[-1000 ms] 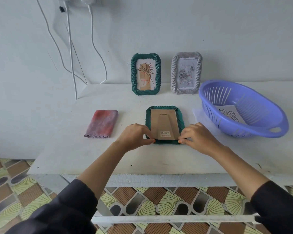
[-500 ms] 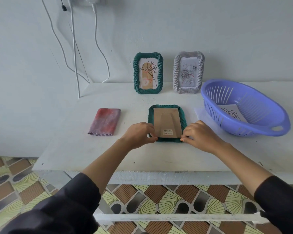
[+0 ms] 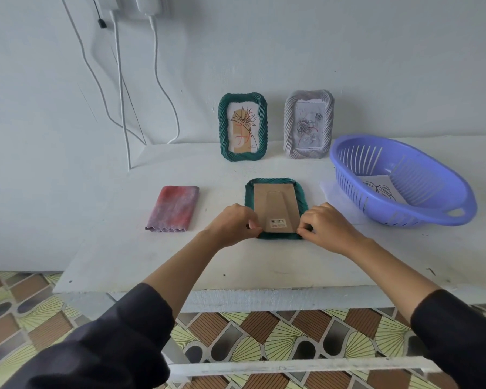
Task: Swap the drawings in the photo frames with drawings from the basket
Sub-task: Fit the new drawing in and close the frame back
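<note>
**On the white table (image 3: 124, 248), near edge: backing release**

Left hand (image 3: 230, 224) curled, pinching the near-left corner of the brown cardboard backing board (image 3: 274, 204) on the face-down green ribbed frame (image 3: 249, 197); right hand (image 3: 327, 227) likewise, near-right corner. Lift both corners evenly. Leaf drawing (image 3: 382, 189) lies in purple slotted plastic basket (image 3: 404, 223)

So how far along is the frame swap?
Done: no finished swap is evident. In hand: left hand and right hand grip the face-down green frame at its cardboard backing. Left: upright green frame, grey frame, and the leaf drawing lying in the basket.
</note>
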The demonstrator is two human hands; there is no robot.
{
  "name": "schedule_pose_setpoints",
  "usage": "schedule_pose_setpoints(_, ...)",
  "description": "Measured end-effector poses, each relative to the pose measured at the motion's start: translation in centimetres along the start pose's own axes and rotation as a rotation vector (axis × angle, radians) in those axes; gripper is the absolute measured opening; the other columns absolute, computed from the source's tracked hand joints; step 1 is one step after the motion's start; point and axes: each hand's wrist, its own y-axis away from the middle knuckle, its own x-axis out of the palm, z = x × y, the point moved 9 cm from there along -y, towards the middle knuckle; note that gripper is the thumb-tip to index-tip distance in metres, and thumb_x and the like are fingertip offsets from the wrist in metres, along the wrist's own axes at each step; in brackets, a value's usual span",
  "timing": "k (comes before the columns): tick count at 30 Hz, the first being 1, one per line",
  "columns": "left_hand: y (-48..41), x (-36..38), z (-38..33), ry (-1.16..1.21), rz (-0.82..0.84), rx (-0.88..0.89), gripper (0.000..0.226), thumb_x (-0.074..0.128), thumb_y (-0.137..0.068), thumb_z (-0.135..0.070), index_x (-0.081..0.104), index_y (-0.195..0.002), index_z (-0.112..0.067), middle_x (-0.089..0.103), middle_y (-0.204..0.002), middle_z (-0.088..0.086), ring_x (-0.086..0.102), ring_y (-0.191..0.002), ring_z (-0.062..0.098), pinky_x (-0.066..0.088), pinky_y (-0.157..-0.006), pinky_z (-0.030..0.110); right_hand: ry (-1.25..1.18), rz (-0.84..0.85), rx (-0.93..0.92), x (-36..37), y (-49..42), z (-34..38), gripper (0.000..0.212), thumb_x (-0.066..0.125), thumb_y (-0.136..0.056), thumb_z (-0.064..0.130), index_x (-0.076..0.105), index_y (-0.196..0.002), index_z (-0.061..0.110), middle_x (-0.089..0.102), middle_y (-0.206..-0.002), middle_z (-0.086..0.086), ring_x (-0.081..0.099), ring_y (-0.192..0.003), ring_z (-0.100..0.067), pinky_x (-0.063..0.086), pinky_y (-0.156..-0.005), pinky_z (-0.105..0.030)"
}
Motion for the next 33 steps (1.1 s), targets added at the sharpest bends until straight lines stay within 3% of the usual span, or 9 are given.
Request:
schedule_pose_setpoints(8, -0.5, 0.3, 0.6, 0.07, -0.023, -0.023, 0.014, 0.059, -0.082, -0.018, 0.069, -0.082, -0.009, 0.071, -0.086, 0.002, 0.062, -0.077, 0.017, 0.044, -0.067, 0.022, -0.157, -0.02, 0.142, 0.0, -0.1, -0.9, 0.013, 0.061, -0.081, 0.013, 0.062, -0.069, 0.008, 0.063, -0.068, 0.001, 0.054, -0.067, -0.017, 0.031, -0.069, -0.022)
schedule_pose_setpoints(11, -0.5, 0.2, 1.0, 0.202, -0.031, -0.032, 0.011, 0.065, -0.081, -0.015, 0.07, -0.083, -0.007, 0.069, -0.086, 0.004, 0.055, -0.071, 0.009, 0.039, -0.061, 0.006, -0.221, -0.007, 0.195, 0.3, 0.0, -1.4, 0.012, 0.063, -0.081, 0.014, 0.064, -0.071, 0.007, 0.065, -0.07, -0.002, 0.054, -0.064, -0.016, 0.034, -0.064, -0.022)
schedule_pose_setpoints(13, -0.4, 0.1, 1.5, 0.307, -0.063, -0.082, 0.01, 0.067, -0.081, -0.017, 0.07, -0.082, -0.007, 0.065, -0.083, 0.001, 0.053, -0.072, 0.008, 0.04, -0.06, 0.006, -0.263, 0.033, 0.233, 0.7, -0.2, -1.9, 0.012, 0.063, -0.081, 0.015, 0.063, -0.071, 0.01, 0.063, -0.068, 0.002, 0.053, -0.064, -0.014, 0.037, -0.062, -0.024)
schedule_pose_setpoints(15, -0.1, -0.3, 2.2, 0.427, -0.174, -0.141, 0.01, 0.065, -0.082, -0.019, 0.07, -0.078, -0.011, 0.06, -0.083, -0.004, 0.052, -0.071, 0.005, 0.037, -0.062, 0.009, -0.349, 0.049, 0.3, 1.0, -0.4, -2.8, 0.01, 0.065, -0.08, 0.017, 0.063, -0.071, 0.017, 0.057, -0.063, 0.01, 0.05, -0.061, -0.011, 0.038, -0.059, -0.024)
schedule_pose_setpoints(18, 0.0, -1.6, 3.9, 0.55, -0.413, -0.252, 0.012, 0.061, -0.085, -0.022, 0.071, -0.081, -0.018, 0.054, -0.084, -0.011, 0.051, -0.075, -0.001, 0.037, -0.063, 0.005, -0.483, -0.096, 0.386, 0.1, -1.5, -4.9, 0.007, 0.064, -0.081, 0.013, 0.069, -0.08, 0.018, 0.057, -0.065, 0.017, 0.046, -0.056, 0.0, 0.036, -0.055, -0.012)
schedule_pose_setpoints(20, -0.8, -2.5, 5.3, 0.582, -0.508, -0.339, 0.014, 0.057, -0.088, -0.021, 0.071, -0.088, -0.017, 0.053, -0.086, -0.009, 0.05, -0.073, 0.0, 0.037, -0.064, 0.003, -0.495, -0.186, 0.447, -0.5, -2.7, -6.3, 0.014, 0.06, -0.084, 0.011, 0.07, -0.093, 0.013, 0.062, -0.077, 0.009, 0.046, -0.059, 0.001, 0.037, -0.06, -0.015)
schedule_pose_setpoints(24, -4.6, -2.0, 6.6, 0.446, -0.413, -0.417, 0.023, 0.051, -0.092, -0.021, 0.066, -0.109, -0.014, 0.056, -0.109, 0.006, 0.051, -0.087, 0.013, 0.039, -0.08, 0.022, -0.422, -0.17, 0.49, -0.1, -6.5, -7.4, 0.029, 0.055, -0.088, 0.014, 0.062, -0.117, 0.011, 0.057, -0.113, -0.014, 0.055, -0.094, -0.023, 0.041, -0.082, -0.028)
schedule_pose_setpoints(27, -7.2, -1.0, 6.8, 0.301, -0.307, -0.42, 0.034, 0.047, -0.094, -0.027, 0.057, -0.125, -0.016, 0.052, -0.128, 0.008, 0.046, -0.114, 0.024, 0.039, -0.093, 0.032, -0.336, -0.091, 0.518, 1.1, -8.9, -7.3, 0.038, 0.05, -0.091, 0.019, 0.054, -0.128, 0.012, 0.048, -0.126, -0.017, 0.045, -0.12, -0.03, 0.042, -0.097, -0.037)
schedule_pose_setpoints(33, -8.8, 0.2, 6.3, 0.057, -0.262, -0.381, 0.037, 0.04, -0.096, -0.032, 0.053, -0.13, -0.023, 0.054, -0.128, 0.004, 0.047, -0.116, 0.027, 0.042, -0.092, 0.038, -0.216, -0.068, 0.573, 2.8, -9.8, -7.0, 0.04, 0.041, -0.096, 0.022, 0.048, -0.132, 0.008, 0.049, -0.125, -0.016, 0.045, -0.118, -0.031, 0.044, -0.089, -0.038)
